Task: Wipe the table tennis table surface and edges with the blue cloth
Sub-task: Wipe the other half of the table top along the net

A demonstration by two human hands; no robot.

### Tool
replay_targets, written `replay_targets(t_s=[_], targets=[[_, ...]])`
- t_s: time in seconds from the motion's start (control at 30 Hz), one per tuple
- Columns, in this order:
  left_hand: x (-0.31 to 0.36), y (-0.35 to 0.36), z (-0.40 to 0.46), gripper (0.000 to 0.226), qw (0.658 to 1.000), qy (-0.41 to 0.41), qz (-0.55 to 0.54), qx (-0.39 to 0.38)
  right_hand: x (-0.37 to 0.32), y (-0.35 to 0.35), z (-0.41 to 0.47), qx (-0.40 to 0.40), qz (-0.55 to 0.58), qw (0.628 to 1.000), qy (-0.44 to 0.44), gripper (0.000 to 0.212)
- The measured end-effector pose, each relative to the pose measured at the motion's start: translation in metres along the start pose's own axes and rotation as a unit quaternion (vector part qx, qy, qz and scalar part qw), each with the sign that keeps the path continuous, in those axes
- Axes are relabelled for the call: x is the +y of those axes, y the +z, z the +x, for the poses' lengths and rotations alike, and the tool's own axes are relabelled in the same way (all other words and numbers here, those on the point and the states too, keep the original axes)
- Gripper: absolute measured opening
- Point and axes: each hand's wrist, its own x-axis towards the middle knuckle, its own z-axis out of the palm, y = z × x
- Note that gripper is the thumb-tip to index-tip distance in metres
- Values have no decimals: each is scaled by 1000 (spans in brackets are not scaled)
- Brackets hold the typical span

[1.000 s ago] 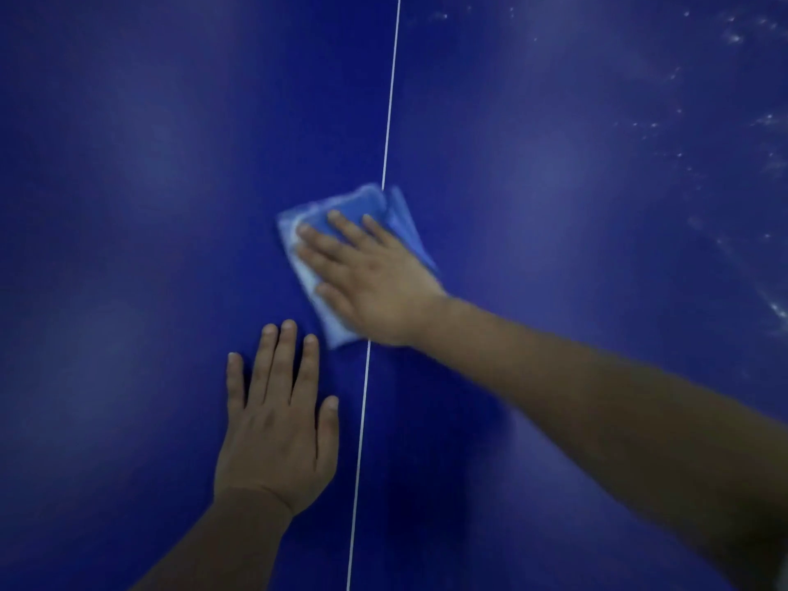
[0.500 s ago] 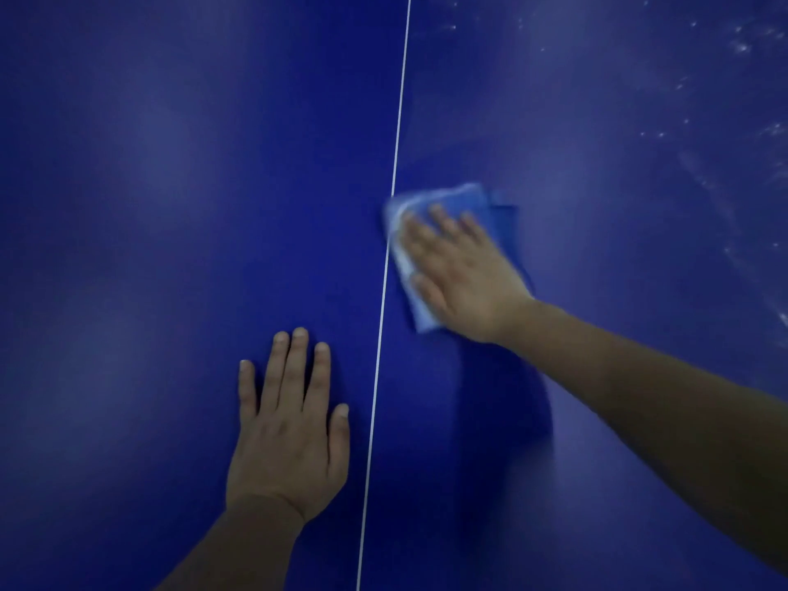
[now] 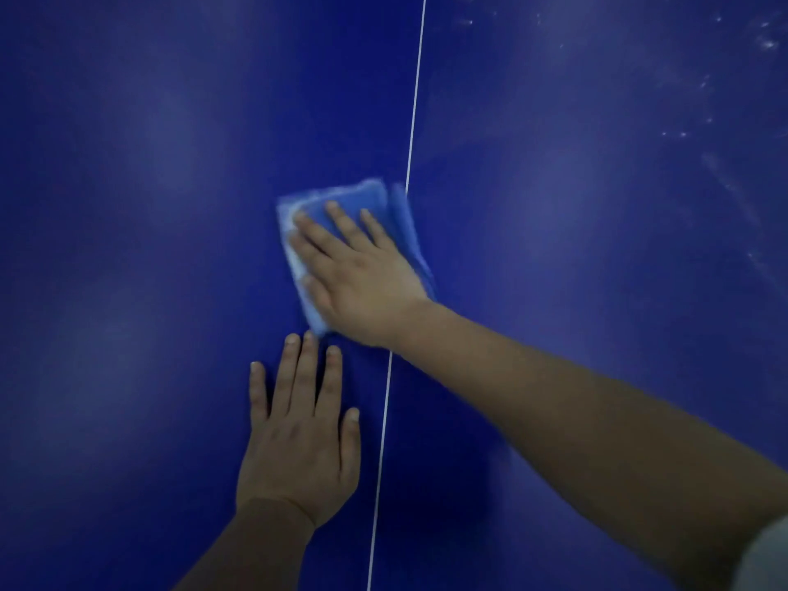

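Right hand (image 3: pixel 358 275) lies flat on the folded blue cloth (image 3: pixel 341 198) at frame centre, fingers straight and spread, palm down. It is pressing, not gripping: nothing curls round the fabric. A flat palm likely spreads pressure over the whole pad so more of it meets the table tennis table (image 3: pixel 128 206).

The cloth sits mostly left of the white centre line (image 3: pixel 415 100), its right edge lapping over the line. Its edges look smeared, which suggests a sideways stroke. It seems folded into several layers, likely to give a thick pad that fits under one hand.

Left hand (image 3: pixel 298 437) is planted flat on the tabletop at lower centre, just left of the line, fingers straight and holding nothing. Its fingertips come just short of the cloth's lower corner. Probably a brace: the right forearm (image 3: pixel 575 420) reaches in long from the lower right, so the person is likely leaning over the table and propping weight on the left hand.

Pale specks and streaks (image 3: pixel 763 40) show at upper right and down the right side, so that part probably is not wiped yet. No table edge is in view; the edges look like a step for later.
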Motion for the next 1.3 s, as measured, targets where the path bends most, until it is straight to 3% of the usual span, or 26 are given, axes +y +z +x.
replay_targets(t_s=[0.07,0.1,0.17,0.27,0.33,0.37,0.4,0.47,0.57,0.63,0.67,0.73,0.8,0.87,0.9,0.97,1.07,1.13,1.2,1.3], targets=[[0,1,1,64,1000,5,7,1,12,-4,13,15,-18,999,-25,57],[-1,1,1,64,1000,8,7,1,35,-9,14,40,-15,999,7,56],[-2,2,1,64,1000,7,5,4,124,-22,6,75,15,981,177,52],[-3,1,0,64,1000,6,-1,4,265,-44,-49,107,-16,887,449,65],[-3,2,0,65,1000,7,1,0,293,-50,-82,115,-10,822,558,65],[-3,2,1,65,1000,6,4,-4,284,-48,-85,123,-7,810,574,62],[-2,2,1,65,1000,5,5,-5,268,-43,-83,142,-28,818,557,61],[-2,2,2,65,1000,5,6,-6,210,-31,-63,143,-57,878,453,64],[0,2,2,65,1000,8,6,1,109,-3,-43,82,-51,982,162,67],[-1,3,1,65,1000,9,11,7,89,0,-53,30,-51,998,15,61],[-1,3,1,65,1000,10,8,9,111,-5,-57,39,-63,997,12,60],[-3,4,2,65,1000,9,7,15,190,-14,-67,66,-99,984,135,67],[-3,4,1,65,1000,9,4,15,272,-36,-89,68,-88,928,356,81],[-2,4,2,65,1000,9,2,14,298,-50,-107,94,-29,870,484,69],[-2,4,1,65,1000,8,4,11,289,-48,-110,108,-15,864,492,67],[-2,3,1,65,1000,7,1,12,231,-35,-111,116,-56,904,407,67],[-1,3,2,66,1000,7,-4,13,124,2,-147,54,-92,988,109,60],[-1,3,2,66,1000,7,-2,13,111,2,-167,-4,-74,997,-30,56],[-2,3,2,66,1000,5,-3,12,170,-6,-159,8,-93,996,8,58],[-3,3,1,64,1000,7,3,17,282,-35,-133,37,-93,955,278,70]])
